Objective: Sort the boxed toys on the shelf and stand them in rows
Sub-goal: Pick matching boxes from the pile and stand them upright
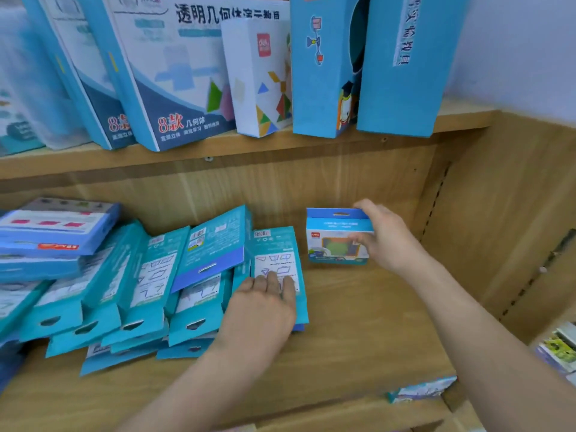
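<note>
The right hand (386,241) grips a small blue box (333,238) by its right edge, thumb on the top rim and fingers across the front. The box stands upright on the shelf (358,338), close to the back panel. To the left of that hand, the left hand (261,304) lies flat with straight fingers on a teal box (277,260). Further left of it, more teal boxes (140,291) lie overlapping in a loose heap. Above both hands, tall boxes (174,73) stand on the upper shelf.
</note>
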Tool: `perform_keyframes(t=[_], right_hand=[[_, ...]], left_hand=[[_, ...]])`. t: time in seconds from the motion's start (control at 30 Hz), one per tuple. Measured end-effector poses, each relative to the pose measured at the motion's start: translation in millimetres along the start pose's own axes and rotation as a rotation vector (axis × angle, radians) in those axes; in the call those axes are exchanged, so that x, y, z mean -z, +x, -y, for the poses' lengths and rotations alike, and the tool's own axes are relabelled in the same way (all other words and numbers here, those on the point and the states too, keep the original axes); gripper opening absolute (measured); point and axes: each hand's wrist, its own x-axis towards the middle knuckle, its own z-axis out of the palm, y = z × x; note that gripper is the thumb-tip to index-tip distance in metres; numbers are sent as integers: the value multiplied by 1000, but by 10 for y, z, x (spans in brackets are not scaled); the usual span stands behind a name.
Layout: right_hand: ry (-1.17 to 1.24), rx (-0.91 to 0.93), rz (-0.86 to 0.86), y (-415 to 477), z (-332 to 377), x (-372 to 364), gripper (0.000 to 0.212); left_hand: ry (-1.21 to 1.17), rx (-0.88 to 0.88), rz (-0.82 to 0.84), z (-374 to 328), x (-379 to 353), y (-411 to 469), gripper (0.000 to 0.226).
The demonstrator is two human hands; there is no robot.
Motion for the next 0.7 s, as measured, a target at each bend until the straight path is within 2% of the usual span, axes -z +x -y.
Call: perform_keyframes(t=[0.13,0.27,0.37,0.43,0.53,0.63,0.7], right_hand=[[53,42,108,310,-176,-317,46],[122,60,90,530,-324,-479,48],[120,55,97,625,-385,-556,56],[119,30,89,623,-377,-584,63],[87,11,41,584,-321,-566,75],[-70,0,2,542,-233,-484,88],[-81,11,-41,497,-176,-359,87]], left_hand=[[-10,-16,-103,-6,-102,19,52],[-72,-17,-232,36,-56,0,50],[-177,86,-363,117,48,-1,45],[-312,166,-389,170,139,8,52],[-414,299,-515,188,327,16,40],[-529,403,-672,223,533,24,28],[-618,476,-741,274,656,7,20]])
